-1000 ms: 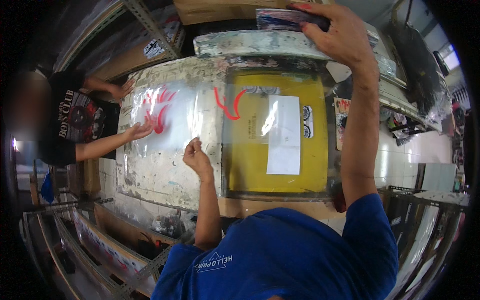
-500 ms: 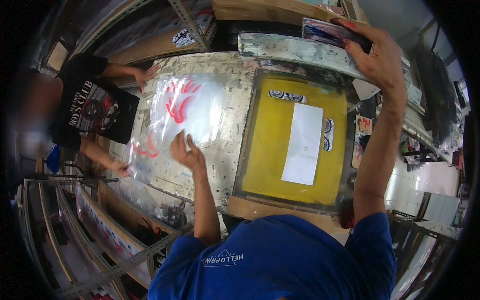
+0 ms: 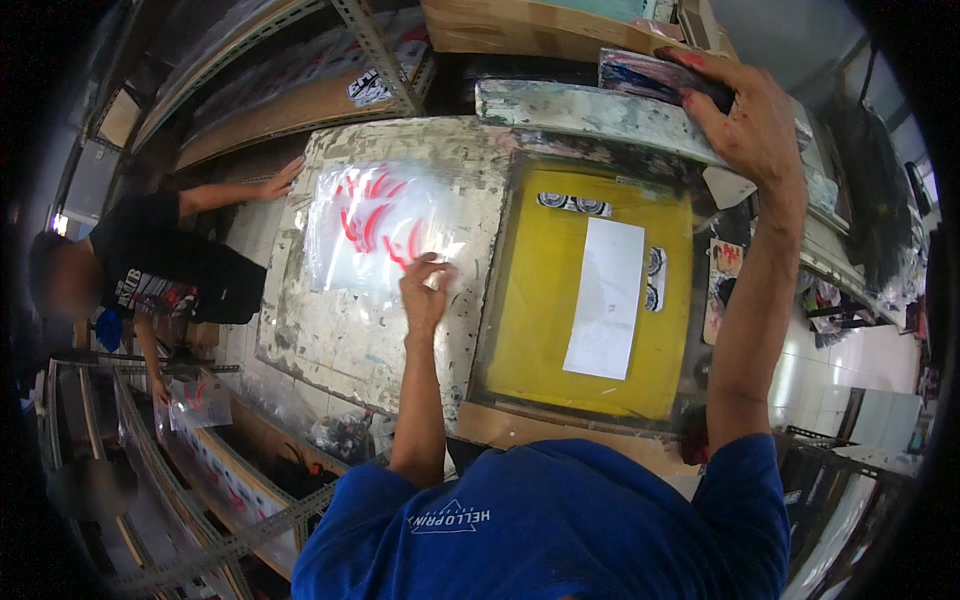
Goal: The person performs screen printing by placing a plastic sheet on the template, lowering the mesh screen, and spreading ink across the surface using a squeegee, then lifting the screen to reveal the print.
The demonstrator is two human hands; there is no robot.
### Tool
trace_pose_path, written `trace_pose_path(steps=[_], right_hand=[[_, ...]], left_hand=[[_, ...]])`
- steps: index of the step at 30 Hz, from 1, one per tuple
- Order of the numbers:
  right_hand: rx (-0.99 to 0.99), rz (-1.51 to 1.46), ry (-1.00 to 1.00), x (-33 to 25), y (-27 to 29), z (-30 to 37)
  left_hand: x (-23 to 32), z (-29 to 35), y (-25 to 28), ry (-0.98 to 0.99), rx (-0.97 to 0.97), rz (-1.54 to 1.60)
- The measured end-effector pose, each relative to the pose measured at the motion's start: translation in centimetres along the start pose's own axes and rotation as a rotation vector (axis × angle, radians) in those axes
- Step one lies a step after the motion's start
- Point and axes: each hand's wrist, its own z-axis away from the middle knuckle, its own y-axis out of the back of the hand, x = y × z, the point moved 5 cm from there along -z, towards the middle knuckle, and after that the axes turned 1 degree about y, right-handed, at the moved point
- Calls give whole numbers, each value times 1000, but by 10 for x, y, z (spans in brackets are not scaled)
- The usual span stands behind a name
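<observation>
My left hand is over the left worktable, its fingers curled together at the right edge of the clear plastic sheets, which bear red brush-like marks. Motion blurs the fingertips; they appear to pinch a sheet with a red mark beside them. At the upper right, my right hand, stained with red, is wrapped round the end of an ink-smeared squeegee above a paint-stained board. Between my arms lies a yellow printing screen in a dark frame, with a white paper strip on it.
A co-worker in a black shirt stands left of the worktable, one hand near its edge, the other holding a marked plastic sheet over the racks. Behind the table are metal shelves. A red-smeared card lies right of the screen.
My left hand has moved right, with a red-marked sheet now beside its fingers. The co-worker has drawn back, carrying a plastic sheet to the racks. My right hand stays on the squeegee.
</observation>
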Motion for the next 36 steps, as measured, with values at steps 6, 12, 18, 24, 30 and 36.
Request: trace_pose_path(steps=[6, 12, 18, 24, 30, 36], right_hand=[[2, -52, 15, -7, -1, -1], [-61, -89, 1, -12, 1, -5], [-48, -28, 14, -11, 2, -4], [-7, -3, 37, -9, 0, -2], [-45, 11, -2, -12, 2, -2], [-55, 24, -18, -16, 5, -1]], left_hand=[[60, 69, -93, 2, -499, -459], [100, 72, -156, -270, -592, -333], [114, 57, -187, -367, -627, -297], [116, 54, -195, -369, -616, -308], [116, 56, -198, -374, -570, -323], [122, 57, -200, -364, -583, -363]])
